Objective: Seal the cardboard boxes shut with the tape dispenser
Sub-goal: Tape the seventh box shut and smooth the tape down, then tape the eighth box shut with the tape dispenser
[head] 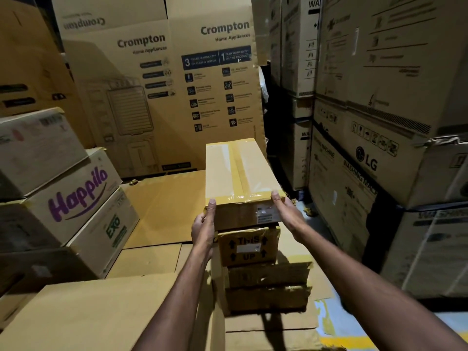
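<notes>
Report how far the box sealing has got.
Done: the top box carries tape along its seam and across its near edge; the stacked boxes under it show taped ends too. In hand: the left hand and right hand grip the top box's near corners. Left: no tape dispenser is in view, so I cannot tell which boxes remain unsealed.

Crompton carton [157, 102]; Happilo box [76, 196]; EXO box [114, 231]; LG carton [379, 158]; stacked box [249, 247] seemingly reads This UP
</notes>
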Available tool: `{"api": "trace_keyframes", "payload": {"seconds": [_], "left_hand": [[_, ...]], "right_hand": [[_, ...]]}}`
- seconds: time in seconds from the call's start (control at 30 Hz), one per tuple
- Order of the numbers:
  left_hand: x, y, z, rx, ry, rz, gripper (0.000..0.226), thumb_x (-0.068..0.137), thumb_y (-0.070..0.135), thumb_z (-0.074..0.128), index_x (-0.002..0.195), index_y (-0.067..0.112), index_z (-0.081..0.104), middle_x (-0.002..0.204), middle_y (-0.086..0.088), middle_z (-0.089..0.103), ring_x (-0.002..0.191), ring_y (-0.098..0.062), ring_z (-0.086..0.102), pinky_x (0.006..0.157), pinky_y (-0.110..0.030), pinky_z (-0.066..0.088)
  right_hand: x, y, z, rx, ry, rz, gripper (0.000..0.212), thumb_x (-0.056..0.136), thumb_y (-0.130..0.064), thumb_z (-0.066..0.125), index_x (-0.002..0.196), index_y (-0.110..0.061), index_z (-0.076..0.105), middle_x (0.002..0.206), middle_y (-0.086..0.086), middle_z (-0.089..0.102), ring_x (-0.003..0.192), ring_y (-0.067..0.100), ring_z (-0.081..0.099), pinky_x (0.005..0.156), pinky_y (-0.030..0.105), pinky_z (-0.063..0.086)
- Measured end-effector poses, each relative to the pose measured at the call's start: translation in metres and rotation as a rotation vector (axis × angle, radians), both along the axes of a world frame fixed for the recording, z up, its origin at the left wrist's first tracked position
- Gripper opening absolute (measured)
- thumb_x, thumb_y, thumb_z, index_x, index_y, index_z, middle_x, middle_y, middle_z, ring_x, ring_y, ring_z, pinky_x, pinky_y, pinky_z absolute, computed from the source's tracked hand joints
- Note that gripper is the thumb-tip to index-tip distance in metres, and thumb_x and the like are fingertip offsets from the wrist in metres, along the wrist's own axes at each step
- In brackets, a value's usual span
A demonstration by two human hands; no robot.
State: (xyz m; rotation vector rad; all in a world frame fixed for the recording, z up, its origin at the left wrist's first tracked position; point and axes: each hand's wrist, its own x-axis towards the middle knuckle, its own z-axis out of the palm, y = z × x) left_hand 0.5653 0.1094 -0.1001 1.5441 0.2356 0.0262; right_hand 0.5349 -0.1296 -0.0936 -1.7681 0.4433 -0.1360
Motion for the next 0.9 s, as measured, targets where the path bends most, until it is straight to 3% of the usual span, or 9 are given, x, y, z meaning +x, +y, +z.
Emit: {"api": "trace_keyframes", "payload": {"seconds": [0.13,0.27,0.4,0.43,0.5,0.57,0.7,0.8,0.9], "left_hand": [[-0.012,-0.007,0.0,0.07,-0.002,0.175,0.097,0.079,0.077,0.067,0.151,0.014,0.047,0.145,-0.012,0.055,0.128,-0.031,0.054,0.09,-0.036,0.043],[-0.031,-0.012,-0.002,0.18,0.01,0.256,0.091,0.082,0.065,0.075,0.151,0.016,0.043,0.147,-0.014,0.052,0.13,-0.037,0.053,0.105,-0.05,0.048],[-0.073,-0.027,-0.011,0.228,0.087,0.242,0.07,0.086,0.049,0.078,0.142,0.013,0.055,0.14,-0.014,0.059,0.122,-0.037,0.059,0.099,-0.046,0.052],[-0.085,-0.032,-0.016,0.243,0.093,0.226,0.061,0.087,0.048,0.078,0.134,0.011,0.062,0.132,-0.014,0.064,0.117,-0.037,0.062,0.094,-0.044,0.053],[-0.117,-0.046,-0.028,0.268,0.085,0.155,0.037,0.088,0.046,0.077,0.094,0.009,0.074,0.097,-0.014,0.073,0.091,-0.037,0.067,0.079,-0.04,0.054],[-0.158,-0.065,-0.041,0.264,0.111,0.067,0.039,0.09,0.041,0.076,0.064,0.017,0.063,0.07,-0.005,0.064,0.069,-0.027,0.059,0.069,-0.034,0.045],[-0.236,-0.106,-0.084,0.242,0.188,-0.105,0.027,0.091,0.036,0.077,0.076,0.017,0.067,0.085,-0.006,0.071,0.08,-0.021,0.063,0.075,-0.032,0.049],[-0.298,-0.138,-0.129,0.272,0.262,-0.173,0.025,0.091,0.037,0.077,0.078,0.017,0.068,0.083,-0.006,0.071,0.076,-0.018,0.063,0.066,-0.029,0.046],[-0.367,-0.168,-0.17,0.358,0.357,-0.186,0.03,0.089,0.041,0.077,0.075,0.016,0.069,0.078,-0.005,0.072,0.069,-0.018,0.062,0.058,-0.024,0.041]], "right_hand": [[-0.012,-0.006,-0.01,-0.089,0.01,0.018,0.082,0.094,-0.079,0.037,0.151,-0.021,0.045,0.153,0.011,0.05,0.135,0.03,0.05,0.108,0.05,0.044],[-0.035,-0.018,-0.024,-0.123,0.01,-0.028,0.058,0.104,-0.064,0.038,0.141,-0.022,0.055,0.148,0.008,0.054,0.13,0.029,0.052,0.101,0.044,0.046],[-0.077,-0.04,-0.04,-0.101,0.026,-0.05,0.041,0.102,-0.062,0.041,0.102,-0.026,0.059,0.112,0.003,0.062,0.101,0.024,0.058,0.093,0.048,0.052],[-0.091,-0.045,-0.044,-0.091,0.028,-0.057,0.039,0.102,-0.061,0.042,0.092,-0.026,0.056,0.103,0.002,0.06,0.093,0.023,0.057,0.09,0.047,0.053],[-0.125,-0.061,-0.057,-0.064,0.045,-0.061,0.039,0.102,-0.057,0.046,0.084,-0.023,0.053,0.093,0.002,0.06,0.084,0.023,0.057,0.083,0.042,0.052],[-0.162,-0.079,-0.073,-0.04,0.063,-0.034,0.039,0.1,-0.052,0.051,0.08,-0.019,0.051,0.085,0.004,0.06,0.077,0.024,0.056,0.075,0.038,0.05],[-0.236,-0.114,-0.115,-0.049,0.137,0.002,0.032,0.094,-0.043,0.062,0.073,-0.02,0.053,0.075,0.006,0.062,0.069,0.022,0.054,0.064,0.034,0.046],[-0.297,-0.142,-0.158,-0.024,0.223,-0.003,0.028,0.085,-0.041,0.064,0.08,-0.014,0.067,0.08,0.006,0.071,0.069,0.021,0.061,0.063,0.036,0.047],[-0.372,-0.163,-0.19,0.004,0.293,0.004,0.021,0.078,-0.039,0.062,0.067,-0.021,0.057,0.07,0.005,0.063,0.062,0.023,0.053,0.059,0.035,0.044]]}}
